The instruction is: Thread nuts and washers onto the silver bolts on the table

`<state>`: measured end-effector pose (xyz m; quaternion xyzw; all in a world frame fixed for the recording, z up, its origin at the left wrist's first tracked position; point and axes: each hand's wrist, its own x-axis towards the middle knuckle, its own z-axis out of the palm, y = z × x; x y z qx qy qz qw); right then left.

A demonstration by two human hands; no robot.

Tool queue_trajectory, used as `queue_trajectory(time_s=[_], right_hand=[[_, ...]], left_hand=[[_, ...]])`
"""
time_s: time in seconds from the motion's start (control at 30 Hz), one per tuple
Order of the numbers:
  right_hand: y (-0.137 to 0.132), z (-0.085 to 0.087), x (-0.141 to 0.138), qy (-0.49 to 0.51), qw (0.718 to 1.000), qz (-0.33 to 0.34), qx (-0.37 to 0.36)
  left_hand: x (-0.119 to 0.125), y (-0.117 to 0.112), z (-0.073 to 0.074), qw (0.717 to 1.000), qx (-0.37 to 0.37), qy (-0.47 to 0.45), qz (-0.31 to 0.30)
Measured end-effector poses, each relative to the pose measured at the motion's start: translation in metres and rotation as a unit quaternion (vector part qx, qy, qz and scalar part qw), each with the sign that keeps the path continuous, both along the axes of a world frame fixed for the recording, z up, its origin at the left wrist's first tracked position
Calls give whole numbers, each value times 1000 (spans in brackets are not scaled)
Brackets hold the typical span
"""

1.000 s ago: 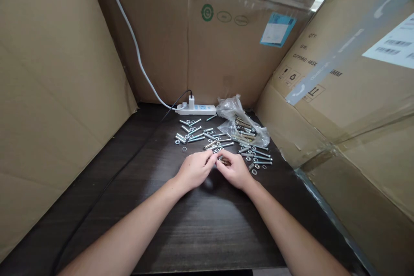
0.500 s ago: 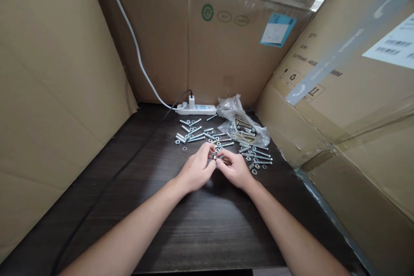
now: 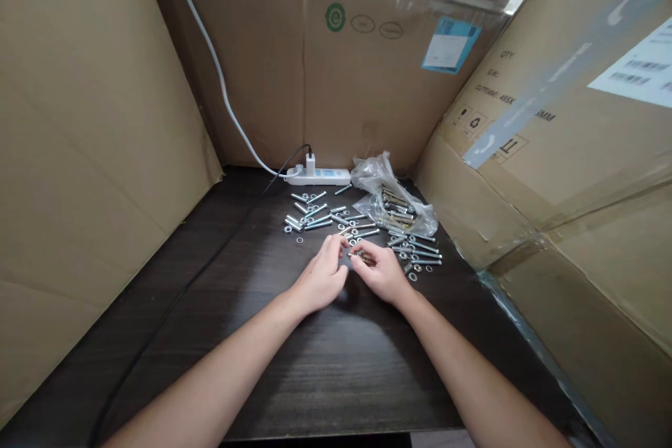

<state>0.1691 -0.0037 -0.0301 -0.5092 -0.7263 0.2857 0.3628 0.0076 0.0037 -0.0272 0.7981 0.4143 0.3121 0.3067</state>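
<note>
My right hand (image 3: 386, 276) pinches a brass-coloured bolt (image 3: 369, 261) between thumb and fingers, and one end of it points at my left hand. Most of its length is hidden by the fingers. My left hand (image 3: 321, 276) is just left of the bolt's tip, thumb and fingers apart with a gap between them, and I see nothing held there. Silver bolts (image 3: 319, 222), sleeves, nuts and washers lie loose beyond my hands. More silver bolts (image 3: 425, 252) and washers (image 3: 413, 277) are strewn right of my right hand.
A clear plastic bag (image 3: 375, 178) with brass-coloured bolts inside lies at the back right. Behind the hardware is a white power strip (image 3: 336, 177) with a plug in it. A black cable (image 3: 199, 269) crosses the dark table on the left. Cardboard walls (image 3: 257, 84) surround three sides.
My left thumb and fingertips have drawn slightly away from the bolt's end, widening the gap. My right hand keeps its hold almost in place.
</note>
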Motion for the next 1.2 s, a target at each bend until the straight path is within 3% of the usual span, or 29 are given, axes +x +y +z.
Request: queue_trajectory(time_s=[0.1, 0.23, 0.47, 0.57, 0.73, 0.83, 0.93, 1.03, 1.13, 1.17, 1.2], right_hand=[[1, -3, 0, -13, 999, -37, 6], [4, -2, 2, -22, 995, -94, 31], [8, 1, 6, -1, 994, -108, 34], [8, 1, 6, 9, 994, -105, 35], [8, 2, 7, 21, 994, -101, 26], [9, 1, 6, 15, 995, -101, 22], [9, -1, 6, 9, 995, -99, 20], [8, -3, 4, 22, 997, -78, 14], [5, -4, 0, 37, 998, -48, 17], [3, -5, -2, 40, 998, -39, 20], [2, -6, -5, 40, 998, -31, 24]], left_hand=[[4, -5, -5, 994, 50, 100, 7], [6, -12, -1, 962, 116, 246, 9], [5, -20, 7, 938, 154, 306, -57], [7, -26, 7, 927, 144, 341, -60], [-1, -40, 11, 913, 90, 397, -1], [-10, -47, 11, 907, 68, 415, -11], [-18, -45, 9, 917, 68, 390, -44], [-23, -31, 8, 946, 26, 318, -54], [-27, -11, 9, 987, -93, 127, -16], [-27, -4, 9, 987, -156, 35, 4], [-28, 1, 9, 968, -244, -57, 14]])
